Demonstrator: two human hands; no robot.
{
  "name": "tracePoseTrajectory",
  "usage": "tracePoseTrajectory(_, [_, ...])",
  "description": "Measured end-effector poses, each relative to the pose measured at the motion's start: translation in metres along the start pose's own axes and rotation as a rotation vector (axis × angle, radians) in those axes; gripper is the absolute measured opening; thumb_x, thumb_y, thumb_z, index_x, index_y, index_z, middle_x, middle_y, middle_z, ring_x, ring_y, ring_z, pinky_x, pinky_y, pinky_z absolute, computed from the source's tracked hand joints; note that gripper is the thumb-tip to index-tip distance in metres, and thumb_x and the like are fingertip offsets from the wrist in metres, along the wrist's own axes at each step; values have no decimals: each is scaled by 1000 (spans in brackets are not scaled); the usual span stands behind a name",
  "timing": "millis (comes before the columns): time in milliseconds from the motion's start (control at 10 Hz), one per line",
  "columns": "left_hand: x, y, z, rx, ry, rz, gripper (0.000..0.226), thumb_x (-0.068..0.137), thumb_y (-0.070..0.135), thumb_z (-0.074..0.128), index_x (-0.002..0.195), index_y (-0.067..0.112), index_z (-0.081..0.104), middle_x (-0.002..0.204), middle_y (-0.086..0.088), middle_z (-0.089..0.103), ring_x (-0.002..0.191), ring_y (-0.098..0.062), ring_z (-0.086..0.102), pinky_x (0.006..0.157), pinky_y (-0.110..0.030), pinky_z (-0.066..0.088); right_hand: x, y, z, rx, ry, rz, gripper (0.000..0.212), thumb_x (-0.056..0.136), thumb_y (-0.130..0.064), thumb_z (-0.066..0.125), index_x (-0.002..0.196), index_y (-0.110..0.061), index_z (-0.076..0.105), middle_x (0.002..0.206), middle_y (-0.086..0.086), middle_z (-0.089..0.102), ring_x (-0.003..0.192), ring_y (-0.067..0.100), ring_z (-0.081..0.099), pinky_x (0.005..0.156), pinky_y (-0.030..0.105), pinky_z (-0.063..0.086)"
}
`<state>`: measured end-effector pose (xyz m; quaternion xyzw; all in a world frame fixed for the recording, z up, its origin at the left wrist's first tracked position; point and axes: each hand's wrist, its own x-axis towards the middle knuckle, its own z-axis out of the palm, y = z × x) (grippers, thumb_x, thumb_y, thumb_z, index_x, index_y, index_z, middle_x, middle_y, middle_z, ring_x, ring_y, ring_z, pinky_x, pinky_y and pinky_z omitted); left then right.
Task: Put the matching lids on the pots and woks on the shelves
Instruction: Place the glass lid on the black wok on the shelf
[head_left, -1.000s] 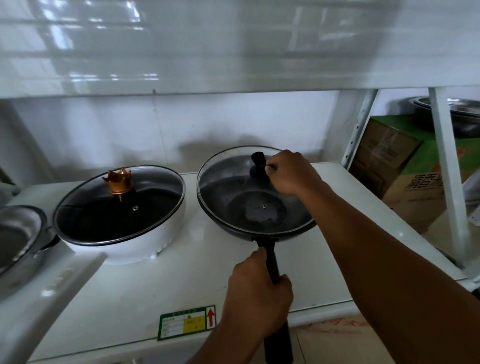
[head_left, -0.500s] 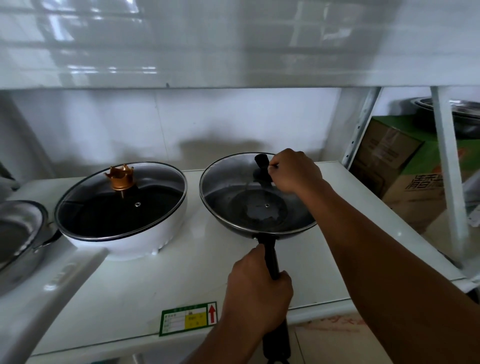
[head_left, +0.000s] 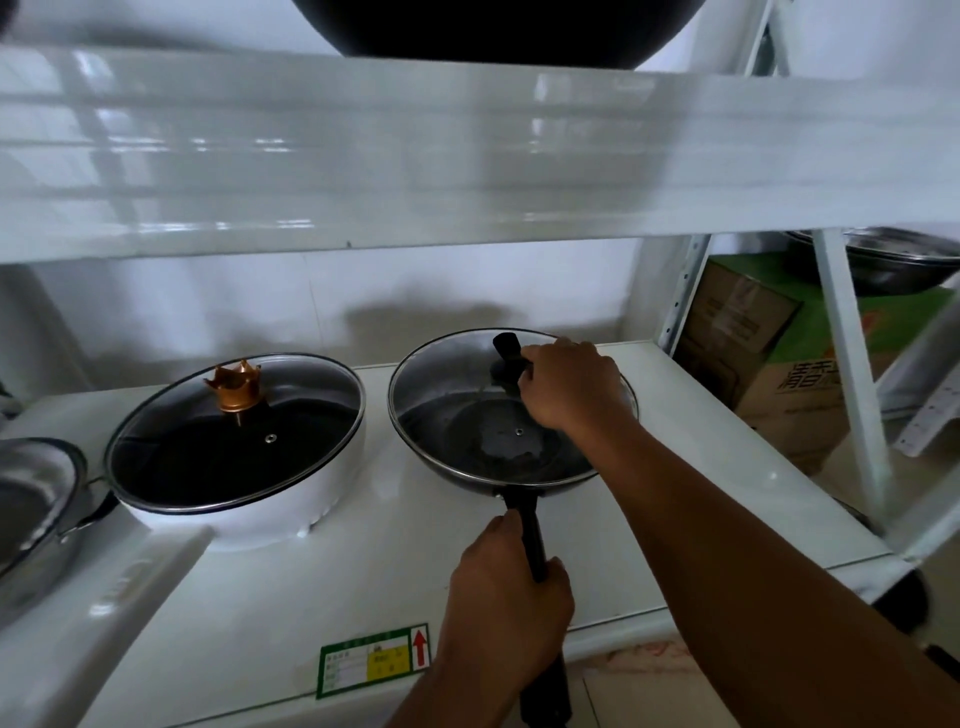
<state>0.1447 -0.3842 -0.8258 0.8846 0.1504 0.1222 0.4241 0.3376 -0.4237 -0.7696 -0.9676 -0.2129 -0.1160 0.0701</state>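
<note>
A black wok (head_left: 467, 480) stands on the white shelf (head_left: 291, 587), right of centre, with a glass lid (head_left: 452, 400) resting on its rim. My right hand (head_left: 569, 387) grips the lid's black knob (head_left: 508, 353) at the far side. My left hand (head_left: 506, 618) is closed around the wok's long black handle (head_left: 531, 525), which points toward me over the shelf edge. To the left sits a white pot (head_left: 249, 509) covered by a glass lid (head_left: 234, 436) with a gold crown knob (head_left: 234, 387).
A steel pan (head_left: 36, 499) sits at the far left. Above, an upper shelf (head_left: 467, 156) carries a dark wok (head_left: 514, 26). To the right are a white shelf post (head_left: 852, 374), cardboard boxes (head_left: 769, 353) and a steel bowl (head_left: 904, 260). A green label (head_left: 374, 660) marks the shelf front.
The lid has tipped down from its raised far side and now lies level on the wok's rim. The view has tilted up, showing the upper shelf.
</note>
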Motion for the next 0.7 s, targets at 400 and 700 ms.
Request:
tracePoseTrajectory(400, [-8, 14, -6, 138, -82, 41, 40, 94, 43, 39, 130, 25, 44, 120, 2, 55, 110, -15, 55, 89, -30, 48, -63, -1, -14, 99, -35, 32, 72, 95, -46, 42, 153, -15, 13, 163, 10, 12, 150, 30, 5, 118, 51, 14])
tracePoseTrajectory(700, [-48, 28, -23, 226, -69, 207, 73, 78, 49, 24, 149, 39, 12, 148, -2, 46, 140, -16, 38, 112, -24, 29, -178, -12, -63, 301, -207, 214, 62, 99, -46, 26, 154, -19, 19, 162, 5, 18, 150, 25, 15, 117, 41, 21])
